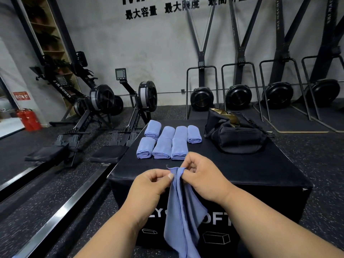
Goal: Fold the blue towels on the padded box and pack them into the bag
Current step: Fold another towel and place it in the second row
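Note:
A loose blue towel (pixel 183 211) hangs down in front of the black padded box (pixel 242 170). My left hand (pixel 149 185) pinches its top edge from the left, and my right hand (pixel 202 177) pinches the same edge from the right, the two hands close together above the box's near edge. Several folded blue towels (pixel 162 143) lie in two rows on the far left part of the box top. A black bag (pixel 236 135) with its top open sits on the far right of the box.
Rowing machines (pixel 104 108) stand on the floor to the left of the box. Ski machines (pixel 202 95) line the grey wall behind it. A red fire extinguisher (pixel 28 119) is at the far left. Speckled rubber floor surrounds the box.

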Action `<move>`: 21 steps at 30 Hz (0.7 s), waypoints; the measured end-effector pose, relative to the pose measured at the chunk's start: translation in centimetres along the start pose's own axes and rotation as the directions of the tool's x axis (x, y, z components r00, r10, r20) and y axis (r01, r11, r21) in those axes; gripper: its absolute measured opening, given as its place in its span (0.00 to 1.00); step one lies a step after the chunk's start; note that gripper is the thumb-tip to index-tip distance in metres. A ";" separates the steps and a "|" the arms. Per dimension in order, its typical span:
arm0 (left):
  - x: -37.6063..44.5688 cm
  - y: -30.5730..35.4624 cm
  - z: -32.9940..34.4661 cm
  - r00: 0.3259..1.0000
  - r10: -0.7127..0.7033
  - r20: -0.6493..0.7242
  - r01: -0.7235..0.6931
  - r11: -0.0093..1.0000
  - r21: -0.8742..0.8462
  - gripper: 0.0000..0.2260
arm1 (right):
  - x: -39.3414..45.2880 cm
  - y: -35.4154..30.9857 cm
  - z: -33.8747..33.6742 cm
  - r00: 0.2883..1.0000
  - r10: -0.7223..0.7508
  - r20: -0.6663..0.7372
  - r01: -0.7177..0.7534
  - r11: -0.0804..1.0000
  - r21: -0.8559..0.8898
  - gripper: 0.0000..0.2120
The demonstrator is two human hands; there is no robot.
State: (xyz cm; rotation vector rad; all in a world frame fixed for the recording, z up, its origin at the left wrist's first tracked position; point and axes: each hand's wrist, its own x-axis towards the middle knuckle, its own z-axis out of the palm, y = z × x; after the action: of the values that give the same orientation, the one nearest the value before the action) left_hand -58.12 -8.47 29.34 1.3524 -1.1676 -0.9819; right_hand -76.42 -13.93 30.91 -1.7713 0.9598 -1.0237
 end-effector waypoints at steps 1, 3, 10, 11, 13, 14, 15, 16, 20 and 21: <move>0.0 0.0 0.2 1.000 0.004 0.001 -0.004 1.000 0.006 0.03 | 0.0 0.1 0.1 1.000 0.004 -0.012 -0.004 1.000 -0.003 0.05; 0.0 0.1 0.5 1.000 0.010 0.011 -0.010 1.000 -0.019 0.06 | -0.1 0.3 0.2 1.000 0.012 -0.028 -0.012 1.000 -0.006 0.05; -0.6 0.2 1.2 0.999 0.052 -0.003 -0.052 0.996 -0.076 0.09 | 0.1 0.1 0.5 0.998 0.045 -0.040 -0.042 0.997 0.070 0.06; -0.6 0.3 1.3 0.998 0.060 -0.009 -0.061 0.997 -0.048 0.09 | 0.2 0.1 0.6 0.997 0.061 -0.043 -0.057 0.994 0.089 0.07; -0.7 0.4 1.4 0.996 0.084 -0.024 -0.084 0.996 -0.001 0.08 | 0.1 0.2 0.8 0.991 0.117 -0.066 -0.109 0.987 0.119 0.07; -0.7 0.5 1.4 0.994 0.104 -0.036 -0.104 0.994 0.023 0.07 | 0.0 0.2 0.9 0.986 0.150 -0.078 -0.139 0.982 0.129 0.07; -0.7 0.5 1.3 0.991 0.123 -0.054 -0.121 0.992 0.046 0.07 | -0.1 0.3 1.1 0.981 0.175 -0.083 -0.163 0.977 0.134 0.07; -0.7 0.5 1.2 0.988 0.139 -0.072 -0.134 0.989 0.061 0.06 | -0.1 0.4 1.2 0.978 0.192 -0.080 -0.180 0.975 0.133 0.07; -0.8 0.4 1.1 0.985 0.168 -0.042 -0.165 0.984 0.062 0.06 | -0.1 0.6 1.5 0.971 0.237 -0.036 -0.229 0.962 0.151 0.08; -0.9 0.3 1.2 0.985 0.171 -0.022 -0.170 0.984 0.055 0.06 | -0.1 0.5 1.5 0.968 0.251 -0.020 -0.244 0.954 0.173 0.07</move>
State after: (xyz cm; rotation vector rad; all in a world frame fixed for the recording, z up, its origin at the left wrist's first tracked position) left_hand -59.53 -7.78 29.49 1.2792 -1.2747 -0.8134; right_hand -75.17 -13.56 29.94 -1.4540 1.0585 -0.9538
